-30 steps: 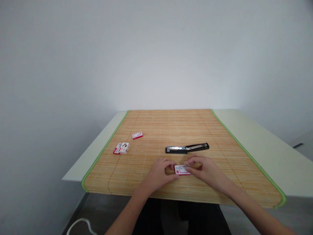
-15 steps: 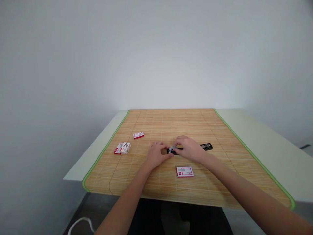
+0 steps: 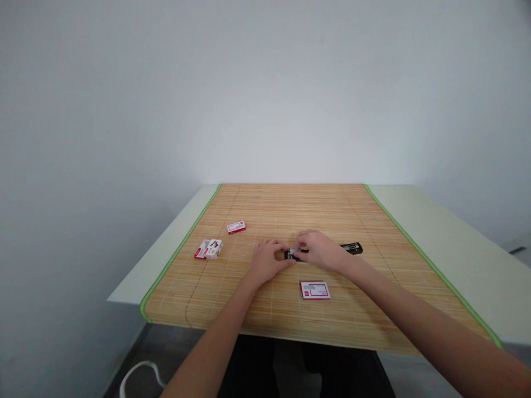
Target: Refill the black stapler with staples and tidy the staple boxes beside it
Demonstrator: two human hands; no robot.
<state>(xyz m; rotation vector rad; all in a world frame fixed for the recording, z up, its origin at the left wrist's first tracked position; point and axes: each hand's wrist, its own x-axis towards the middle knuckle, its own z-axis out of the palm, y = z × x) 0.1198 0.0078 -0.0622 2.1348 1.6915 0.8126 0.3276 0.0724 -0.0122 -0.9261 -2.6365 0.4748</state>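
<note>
A black stapler [image 3: 352, 249], opened out flat, lies across the middle of the bamboo mat [image 3: 315, 215]. My left hand [image 3: 267, 261] rests at its left end with curled fingers touching it. My right hand [image 3: 319, 250] covers the stapler's middle, fingers pinched over the metal staple channel; a small silvery strip shows between the two hands. A red-and-white staple box [image 3: 315, 290] lies flat on the mat just in front of my hands.
Two more small red-and-white boxes lie to the left: one [image 3: 236, 228] farther back, one opened [image 3: 208, 249] near the mat's green left edge. The pale table [image 3: 435, 232] extends to the right of the mat. A white cable [image 3: 139, 373] lies on the floor.
Both hands left the staple box near the front edge and moved back onto the stapler. In the last half second they have barely shifted.
</note>
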